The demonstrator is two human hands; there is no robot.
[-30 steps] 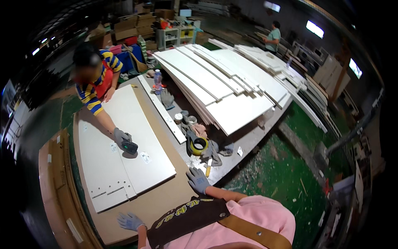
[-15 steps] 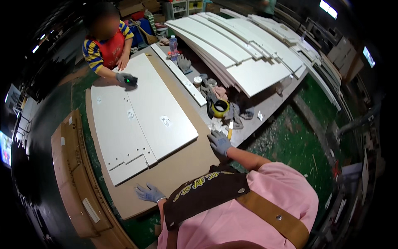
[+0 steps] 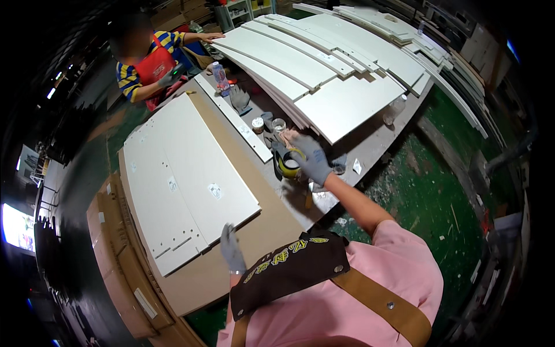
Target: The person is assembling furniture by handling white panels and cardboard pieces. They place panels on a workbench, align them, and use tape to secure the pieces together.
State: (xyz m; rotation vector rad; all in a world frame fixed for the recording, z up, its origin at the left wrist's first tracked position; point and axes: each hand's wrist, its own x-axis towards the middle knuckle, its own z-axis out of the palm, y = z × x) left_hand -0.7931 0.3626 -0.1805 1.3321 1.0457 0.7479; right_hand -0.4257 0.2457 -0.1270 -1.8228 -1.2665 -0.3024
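Observation:
My left hand [image 3: 232, 250] wears a grey glove and is held open, fingers stretched, beside the near edge of a white panel [image 3: 188, 156]. That panel lies on a brown cardboard sheet [image 3: 254, 246] and carries small clear packets and drilled holes. My right hand [image 3: 314, 162], also gloved and slightly blurred, reaches over the table with fingers extended. Just left of it is a tape dispenser [image 3: 282, 164] with a yellow-rimmed roll; whether the fingers touch it, I cannot tell. A pinkish rag [image 3: 287, 137] lies beyond the fingertips. A knife with a yellow handle [image 3: 309, 199] lies nearer me, partly blurred.
Stacked white boards [image 3: 347, 104] cover the table's far right. A narrow white strip [image 3: 234, 118], a bottle [image 3: 220, 79] and a loose glove [image 3: 240, 100] lie between. Across the table stands a co-worker [image 3: 156, 69], one hand on the stack. Flattened cartons [image 3: 118, 260] lean at left.
My right hand has left the cardboard edge and moved forward to the tape dispenser. My left hand has lifted and shifted right toward the panel. The co-worker's hands have left the panel.

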